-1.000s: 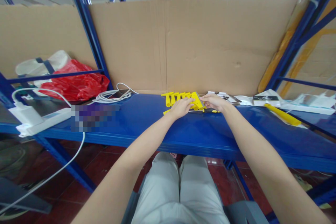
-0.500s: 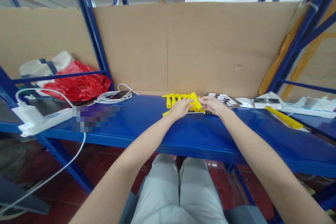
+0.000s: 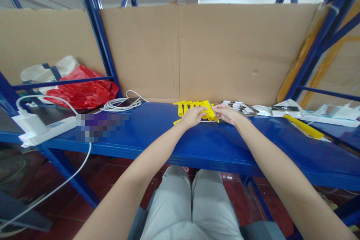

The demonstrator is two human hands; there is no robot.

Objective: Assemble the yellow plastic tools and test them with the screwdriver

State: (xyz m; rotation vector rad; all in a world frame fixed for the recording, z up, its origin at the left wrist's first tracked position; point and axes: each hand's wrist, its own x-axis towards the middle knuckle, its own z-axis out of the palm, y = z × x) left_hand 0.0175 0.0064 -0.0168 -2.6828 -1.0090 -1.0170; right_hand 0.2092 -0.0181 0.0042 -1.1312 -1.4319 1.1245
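Note:
A yellow T-shaped plastic scraper point(image 3: 208, 108) is held over the blue shelf, tilted, with a grey strip along its wide right edge. My left hand point(image 3: 192, 116) is closed around its handle side. My right hand point(image 3: 226, 113) has its fingertips pinched at that grey edge; whatever lies between them is too small to make out. Several more yellow scrapers point(image 3: 180, 109) lie in a row just behind and left of my left hand, partly hidden by it. Just behind my right hand is a group of small white-and-dark packets point(image 3: 235, 104).
A tall cardboard sheet point(image 3: 219, 52) stands behind the blue shelf point(image 3: 152, 127). On the left are a power strip point(image 3: 53, 129), a coiled white cable point(image 3: 119, 104) and a red plastic bag point(image 3: 87, 88). To the right lie a small box point(image 3: 286, 110) and a long yellow piece point(image 3: 305, 126).
Both hands stay almost in place on the yellow scraper. My right-hand fingers have shifted very slightly at its grey edge. The view has moved a touch.

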